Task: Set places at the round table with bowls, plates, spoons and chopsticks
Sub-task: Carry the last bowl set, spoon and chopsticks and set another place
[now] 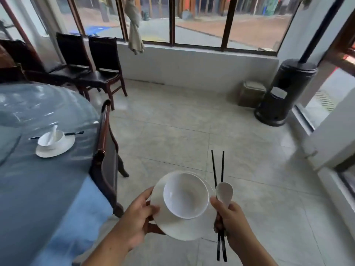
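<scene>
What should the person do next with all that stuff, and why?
Probably turn left and set the plate on the round table. The left hand holds the plate with the bowl on it, the right hand grips spoon and chopsticks, all over the floor; one place is laid.

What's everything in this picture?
Round table: one, blue, left.
Set plate: one, white, on table.
Set bowl: one, white, on it.
Set spoon: one, white, in set bowl.
Set chopsticks: pair, black, behind bowl.
Held plate: one, white, bottom centre.
Held bowl: one, white, on it.
Held spoon: one, white, bottom right.
Held chopsticks: pair, black, beside it.
Chairs: several, dark, around table.
Heater: one, black, right.
Left hand: grips held plate.
Right hand: grips held spoon, chopsticks.
</scene>
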